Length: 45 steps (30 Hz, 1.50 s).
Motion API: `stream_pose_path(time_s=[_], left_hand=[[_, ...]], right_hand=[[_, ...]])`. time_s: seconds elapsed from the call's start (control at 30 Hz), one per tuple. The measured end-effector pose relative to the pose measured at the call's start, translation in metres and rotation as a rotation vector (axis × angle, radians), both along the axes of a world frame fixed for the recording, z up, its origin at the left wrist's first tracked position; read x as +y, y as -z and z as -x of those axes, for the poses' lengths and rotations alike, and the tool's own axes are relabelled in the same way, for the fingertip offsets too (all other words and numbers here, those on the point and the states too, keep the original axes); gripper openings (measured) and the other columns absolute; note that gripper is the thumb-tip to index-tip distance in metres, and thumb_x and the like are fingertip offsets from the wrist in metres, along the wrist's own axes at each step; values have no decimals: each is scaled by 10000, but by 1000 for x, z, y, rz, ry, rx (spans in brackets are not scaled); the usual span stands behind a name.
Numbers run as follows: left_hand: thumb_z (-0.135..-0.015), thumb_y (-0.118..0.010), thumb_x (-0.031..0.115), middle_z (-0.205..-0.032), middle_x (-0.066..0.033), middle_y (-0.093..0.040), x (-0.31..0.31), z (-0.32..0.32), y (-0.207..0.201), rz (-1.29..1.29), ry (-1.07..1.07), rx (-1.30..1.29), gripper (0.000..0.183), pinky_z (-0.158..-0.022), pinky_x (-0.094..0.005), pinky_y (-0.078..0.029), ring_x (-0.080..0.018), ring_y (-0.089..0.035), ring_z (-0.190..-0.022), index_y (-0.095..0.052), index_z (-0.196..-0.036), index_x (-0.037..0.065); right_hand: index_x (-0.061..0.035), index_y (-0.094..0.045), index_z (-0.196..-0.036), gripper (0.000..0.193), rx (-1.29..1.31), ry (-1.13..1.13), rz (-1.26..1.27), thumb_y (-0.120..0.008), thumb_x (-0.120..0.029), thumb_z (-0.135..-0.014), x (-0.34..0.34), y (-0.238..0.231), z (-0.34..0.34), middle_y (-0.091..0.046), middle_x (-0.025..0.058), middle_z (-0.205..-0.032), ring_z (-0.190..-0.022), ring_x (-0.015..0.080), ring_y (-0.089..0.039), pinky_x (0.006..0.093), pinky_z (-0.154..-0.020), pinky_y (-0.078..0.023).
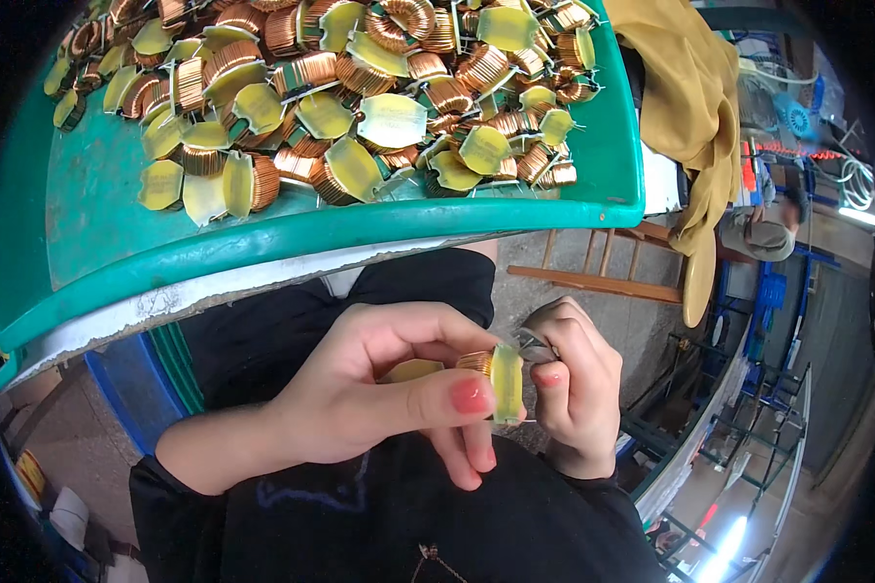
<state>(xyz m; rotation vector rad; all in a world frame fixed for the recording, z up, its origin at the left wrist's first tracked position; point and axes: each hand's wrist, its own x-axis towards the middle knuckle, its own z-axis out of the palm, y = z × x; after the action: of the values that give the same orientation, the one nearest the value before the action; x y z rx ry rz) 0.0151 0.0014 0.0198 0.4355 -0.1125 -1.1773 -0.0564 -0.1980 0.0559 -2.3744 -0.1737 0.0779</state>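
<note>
My left hand [389, 389] is closed around a copper-wound toroidal coil [507, 384] with a yellow plate, its thumb and fingers pressing the winding while the plate faces right. Thin wire leads stick out at the plate's edge. Behind the thumb, another yellow plate [413, 370] shows inside the same hand; its coil is mostly hidden. My right hand [576, 384] is wrapped around a pair of small pliers [533, 345], with only the metal jaws showing at the upper corner of the plate. The handles are hidden in the fist, and I cannot tell whether the jaws touch a lead.
Across the top lies a green tray [292, 238] heaped with many similar coils [355, 167], resting on a worn white table edge [156, 303]. Tan cloth [685, 107] hangs right of it over a wooden stool [603, 282]. Another person [763, 233] is at the far right.
</note>
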Motion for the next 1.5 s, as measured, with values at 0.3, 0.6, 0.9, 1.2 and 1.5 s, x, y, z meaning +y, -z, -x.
stream_pose_path(time_s=[0.3,0.6,0.9,1.2,1.5], left_hand=[[-872,-613,229,-923,-266,-621,-1,-3,5,-19,40,0,399,-466,-319,-570,-263,-634,-589,-473,-1068,-89],[-883,-604,236,-924,-259,-623,-1,-5,6,-10,44,50,401,-466,-308,-568,-256,-634,-592,-471,-1072,-92],[-886,-596,222,-932,-258,-621,-3,-4,5,-17,23,33,402,-473,-309,-569,-263,-638,-598,-464,-1092,-96],[-719,-720,-55,-1116,-257,-548,-12,9,10,-103,-348,-257,496,-565,-313,-587,-276,-653,-722,-458,-1140,-77],[-646,-736,-136,-1055,-183,-552,-14,19,17,-193,-591,-718,553,-668,-284,-553,-237,-645,-758,-509,-1141,-42]], right_hand=[[4,-545,-868,205,-18,-19,16,-575,-199,-855,1,0,-1,-522,109,-784,-662,248,-458,309,-626,-408],[0,-545,-856,221,-34,-13,32,-576,-219,-859,1,1,-3,-509,105,-761,-641,246,-453,311,-609,-407],[-7,-534,-836,230,-59,-24,158,-573,-232,-863,0,-1,-2,-491,104,-726,-602,251,-446,323,-569,-401],[-8,-519,-834,191,-38,-9,76,-579,-189,-853,-2,6,3,-483,111,-704,-575,253,-439,328,-538,-395],[3,-522,-838,174,-144,2,183,-582,-160,-845,2,11,1,-483,115,-702,-576,257,-438,331,-538,-398]])
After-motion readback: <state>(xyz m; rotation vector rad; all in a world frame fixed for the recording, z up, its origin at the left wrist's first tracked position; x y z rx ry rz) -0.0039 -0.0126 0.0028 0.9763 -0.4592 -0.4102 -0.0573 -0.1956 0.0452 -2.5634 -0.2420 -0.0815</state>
